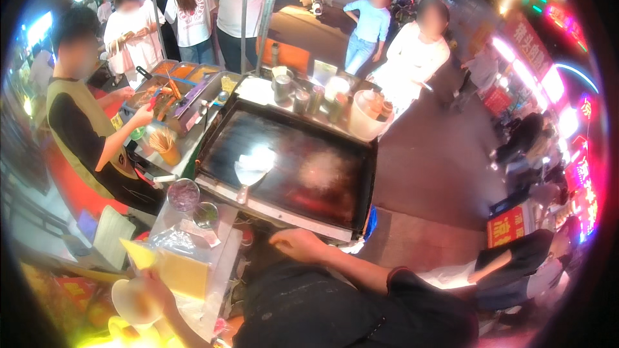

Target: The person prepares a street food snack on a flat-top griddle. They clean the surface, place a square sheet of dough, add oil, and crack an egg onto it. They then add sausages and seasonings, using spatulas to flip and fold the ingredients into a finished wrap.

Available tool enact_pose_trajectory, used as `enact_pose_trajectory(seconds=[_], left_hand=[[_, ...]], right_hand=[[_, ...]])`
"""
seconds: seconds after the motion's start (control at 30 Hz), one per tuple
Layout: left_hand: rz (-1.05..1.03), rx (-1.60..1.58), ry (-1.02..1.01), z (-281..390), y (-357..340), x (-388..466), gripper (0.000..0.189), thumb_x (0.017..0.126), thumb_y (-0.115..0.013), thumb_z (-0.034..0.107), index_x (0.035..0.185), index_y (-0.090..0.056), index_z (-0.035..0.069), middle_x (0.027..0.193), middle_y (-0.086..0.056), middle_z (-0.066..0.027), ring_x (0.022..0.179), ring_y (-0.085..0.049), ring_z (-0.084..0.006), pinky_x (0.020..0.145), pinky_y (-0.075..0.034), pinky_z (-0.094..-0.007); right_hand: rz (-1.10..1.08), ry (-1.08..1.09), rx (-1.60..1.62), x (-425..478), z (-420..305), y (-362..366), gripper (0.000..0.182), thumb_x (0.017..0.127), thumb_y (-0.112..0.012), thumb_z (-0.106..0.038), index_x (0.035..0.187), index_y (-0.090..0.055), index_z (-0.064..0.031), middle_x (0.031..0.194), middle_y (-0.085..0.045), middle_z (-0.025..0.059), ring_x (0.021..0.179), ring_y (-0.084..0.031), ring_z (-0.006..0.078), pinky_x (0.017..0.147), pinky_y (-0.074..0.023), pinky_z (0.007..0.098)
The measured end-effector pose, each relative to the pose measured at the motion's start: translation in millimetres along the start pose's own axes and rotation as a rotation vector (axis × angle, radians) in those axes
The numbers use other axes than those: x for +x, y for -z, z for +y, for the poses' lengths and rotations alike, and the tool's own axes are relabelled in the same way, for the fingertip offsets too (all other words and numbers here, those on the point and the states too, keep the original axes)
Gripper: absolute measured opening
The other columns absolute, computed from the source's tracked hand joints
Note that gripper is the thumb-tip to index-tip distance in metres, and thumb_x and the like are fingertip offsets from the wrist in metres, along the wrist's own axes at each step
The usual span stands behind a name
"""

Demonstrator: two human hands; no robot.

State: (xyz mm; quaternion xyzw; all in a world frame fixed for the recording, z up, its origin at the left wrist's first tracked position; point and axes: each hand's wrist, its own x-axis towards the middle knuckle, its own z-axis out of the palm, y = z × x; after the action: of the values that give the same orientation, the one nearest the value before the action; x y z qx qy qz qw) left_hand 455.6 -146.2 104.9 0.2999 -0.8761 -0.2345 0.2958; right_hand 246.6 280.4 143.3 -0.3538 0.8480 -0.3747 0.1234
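At the lower left, my left hand is blurred. Its fingers meet the lower corner of a raised yellow piece. Just beside that hand is a pale round bowl with brownish contents, also blurred. A stack of yellow square sheets under clear plastic lies to its right. My right hand, loosely bent with nothing visible in it, is just in front of the near edge of a flat black griddle. A wide metal scraper rests on the griddle, its handle over the near rim.
Two tubs of chopped food stand left of the griddle. Metal canisters and a white bucket of bottles line its far side. A co-worker handles skewers at trays on the left. Customers stand beyond.
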Motion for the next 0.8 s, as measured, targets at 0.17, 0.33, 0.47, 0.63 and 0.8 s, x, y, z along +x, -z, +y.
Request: enact_pose_trajectory(seconds=[0.17,0.33,0.47,0.63,0.8], left_hand=[[-0.235,-0.325,-0.221,227,-11,-13,0.01,0.103,-0.066,0.012,0.098,-0.064,0.004,0.083,-0.064,-0.0157,0.075,-0.062,-0.0299,0.071,-0.05,-0.0443],[-0.2,-0.499,-0.443,405,-98,-29,0.014,0.104,-0.071,0.012,0.116,-0.069,0.004,0.095,-0.072,-0.0188,0.082,-0.073,-0.0355,0.073,-0.055,-0.043],[-0.326,-0.591,-0.403,472,-135,-60,0.012,0.102,-0.074,0.012,0.109,-0.069,0.004,0.083,-0.068,-0.0156,0.073,-0.069,-0.0281,0.068,-0.053,-0.0377],[-0.582,-0.648,-0.404,504,-169,-64,0.015,0.103,-0.075,0.016,0.108,-0.07,0.003,0.079,-0.065,-0.012,0.071,-0.064,-0.0154,0.067,-0.05,-0.0312],[-0.77,-0.777,-0.355,504,-188,-25,0.015,0.107,-0.071,0.016,0.107,-0.07,0.001,0.079,-0.067,-0.0054,0.072,-0.06,-0.0086,0.067,-0.05,-0.0284]], right_hand=[[0.352,0.457,0.144,10,-60,83,0.043,0.091,-0.077,-0.006,0.133,-0.072,-0.0116,0.117,-0.074,0.0138,0.111,-0.07,0.0392,0.097,-0.0562,0.049],[0.654,0.495,0.003,6,-17,159,0.032,0.086,-0.08,-0.005,0.117,-0.072,-0.0064,0.107,-0.075,0.0139,0.103,-0.072,0.0371,0.09,-0.0564,0.0483],[0.619,0.398,-0.171,-32,22,227,0.017,0.085,-0.081,-0.009,0.098,-0.07,-0.0073,0.092,-0.074,0.012,0.083,-0.074,0.0341,0.072,-0.0582,0.0441],[0.61,0.186,-0.282,-49,68,271,0.014,0.084,-0.079,-0.012,0.091,-0.067,-0.0083,0.083,-0.072,0.0112,0.074,-0.074,0.0322,0.065,-0.0576,0.0427],[0.663,-0.045,0.251,-39,79,276,0.009,0.093,-0.075,-0.005,0.101,-0.07,-0.0037,0.083,-0.07,0.0102,0.072,-0.07,0.0257,0.069,-0.0574,0.0351]])
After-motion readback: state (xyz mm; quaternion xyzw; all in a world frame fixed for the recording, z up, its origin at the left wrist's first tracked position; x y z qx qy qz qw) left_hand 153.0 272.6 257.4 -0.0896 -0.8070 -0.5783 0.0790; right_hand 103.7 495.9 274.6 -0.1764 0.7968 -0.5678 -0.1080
